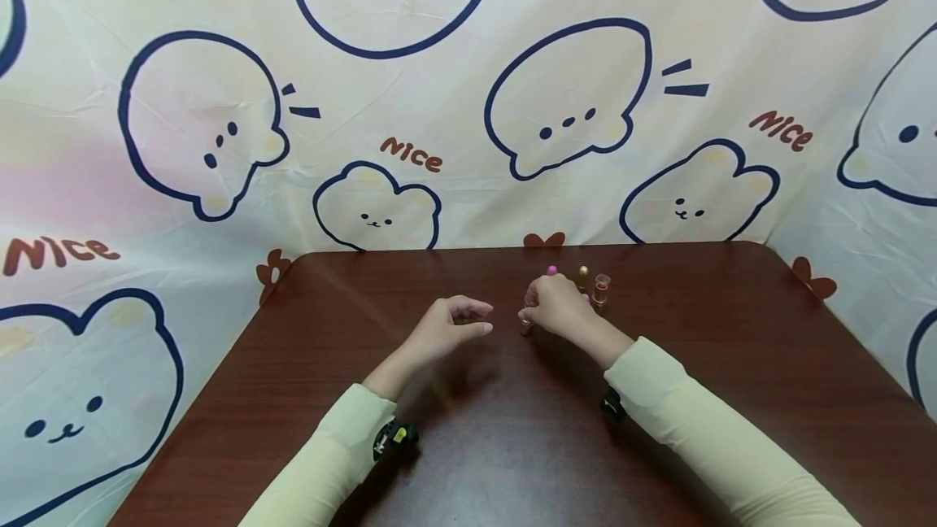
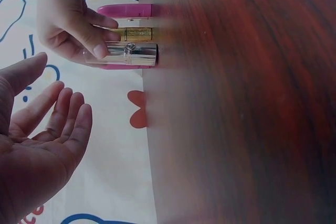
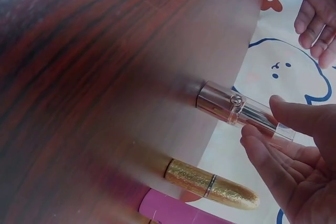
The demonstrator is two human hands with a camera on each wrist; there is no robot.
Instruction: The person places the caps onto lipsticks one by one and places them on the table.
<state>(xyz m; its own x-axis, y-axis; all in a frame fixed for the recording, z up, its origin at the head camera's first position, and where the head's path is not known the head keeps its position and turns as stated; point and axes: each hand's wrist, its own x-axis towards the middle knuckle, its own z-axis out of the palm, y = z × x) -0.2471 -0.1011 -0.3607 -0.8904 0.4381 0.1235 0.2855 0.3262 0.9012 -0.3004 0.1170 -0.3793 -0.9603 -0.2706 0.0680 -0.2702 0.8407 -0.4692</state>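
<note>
My right hand pinches the clear upper part of a lipstick between thumb and fingers. This lipstick has a shiny rose-gold base and stands upright on the table. In the right wrist view a glittery gold lipstick and a magenta tube stand beside it. The head view has a clear-capped tube with a red band just right of the right hand. My left hand hovers over the table to the left, holding nothing, its fingers loosely bent and thumb apart.
The dark brown wooden table ends in a back edge close behind the lipsticks. A pale cloth with bear drawings hangs behind and along both sides.
</note>
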